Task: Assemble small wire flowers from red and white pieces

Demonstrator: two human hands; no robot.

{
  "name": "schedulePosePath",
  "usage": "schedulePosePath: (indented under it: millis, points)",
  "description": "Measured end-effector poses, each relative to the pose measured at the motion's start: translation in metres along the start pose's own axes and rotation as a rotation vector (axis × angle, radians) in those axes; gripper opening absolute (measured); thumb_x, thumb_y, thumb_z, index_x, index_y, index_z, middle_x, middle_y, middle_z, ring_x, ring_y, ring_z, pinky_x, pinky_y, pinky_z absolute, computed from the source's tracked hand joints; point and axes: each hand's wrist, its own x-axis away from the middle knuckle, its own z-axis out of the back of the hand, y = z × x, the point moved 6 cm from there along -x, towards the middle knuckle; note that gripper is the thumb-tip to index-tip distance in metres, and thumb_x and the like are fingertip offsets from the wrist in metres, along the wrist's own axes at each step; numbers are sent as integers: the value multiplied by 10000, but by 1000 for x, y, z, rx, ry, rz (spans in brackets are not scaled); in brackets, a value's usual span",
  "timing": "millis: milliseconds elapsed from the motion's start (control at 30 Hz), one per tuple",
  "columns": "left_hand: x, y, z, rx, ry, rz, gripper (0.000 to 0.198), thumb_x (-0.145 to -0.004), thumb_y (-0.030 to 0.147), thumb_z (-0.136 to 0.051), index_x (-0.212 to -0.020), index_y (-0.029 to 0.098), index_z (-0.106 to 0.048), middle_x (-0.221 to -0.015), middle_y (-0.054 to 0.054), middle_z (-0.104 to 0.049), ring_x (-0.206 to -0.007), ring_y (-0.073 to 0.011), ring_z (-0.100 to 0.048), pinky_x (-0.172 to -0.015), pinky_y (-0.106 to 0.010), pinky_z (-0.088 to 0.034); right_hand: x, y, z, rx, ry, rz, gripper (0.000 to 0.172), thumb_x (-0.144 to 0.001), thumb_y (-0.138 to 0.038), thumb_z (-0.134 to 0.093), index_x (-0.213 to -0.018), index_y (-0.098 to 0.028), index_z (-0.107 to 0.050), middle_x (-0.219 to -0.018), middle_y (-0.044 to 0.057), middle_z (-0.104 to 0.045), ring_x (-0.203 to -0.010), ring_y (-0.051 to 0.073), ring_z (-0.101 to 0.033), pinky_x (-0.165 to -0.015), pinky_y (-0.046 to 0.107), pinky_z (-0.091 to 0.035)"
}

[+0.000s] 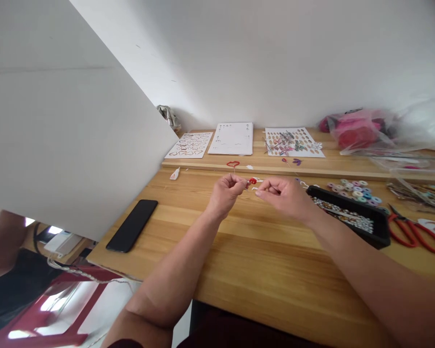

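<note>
My left hand (224, 194) is above the middle of the wooden table (253, 256), thumb and fingers pinched on a small red piece (253, 181) that sticks out towards the right. Its exact kind is too small to tell. Close by on the right, my right hand (288, 198) is closed in a pinch; whatever is between its fingertips, perhaps a fine thread, does not show. Behind the hands, a red looped outline (233, 164) rests on the raised wooden ledge (199, 166). Small white curved pieces lie partly hidden behind the fingers.
A black tray (379, 227) of beads, several thread spools (358, 191) and red-handled scissors (408, 229) lie right. Patterned sheets (232, 138) and plastic bags (362, 128) line the back. A phone (132, 225) and small white tube (174, 174) lie left, beside a white partition (65, 121).
</note>
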Motion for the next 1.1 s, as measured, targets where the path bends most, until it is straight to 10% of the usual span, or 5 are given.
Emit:
schedulePosePath:
  millis: [233, 600, 900, 1100]
  points:
    - [1, -2, -5, -64, -65, -24, 244, -700, 326, -757, -725, 139, -603, -682, 5, -630, -624, -84, -529, -624, -233, -404, 13, -34, 0, 383, 105, 267, 119, -837, -245, -620, -773, -193, -705, -461, -73, -366, -444, 79, -304, -523, 268, -245]
    - [17, 4, -27, -17, -475, 56, 299, -757, 400, -773, -812, 128, -659, -772, -49, -691, -682, -102, -601, -607, -218, -453, -5, -9, 27, -46, 17, 13, 223, -786, -397, -727, -762, -175, -726, -544, -31, -479, -502, 83, -327, -489, 270, -220]
    - [7, 2, -16, 138, -284, 23, 274, -761, 370, -773, -784, 139, -627, -762, -29, -682, -699, -90, -608, -581, -183, -455, -6, 35, -12, -650, -161, -369, 379, -604, -461, -856, -671, -186, -604, -476, -79, -397, -428, 52, -289, -446, 244, -186]
    - [2, 2, -5, 82, -78, 0, 291, -728, 362, -776, -753, 133, -599, -731, -25, -674, -681, -90, -606, -620, -205, -506, -1, 16, -14, -394, -147, -261, 302, -682, -414, -789, -672, -184, -594, -530, -63, -406, -466, 66, -297, -462, 258, -183]
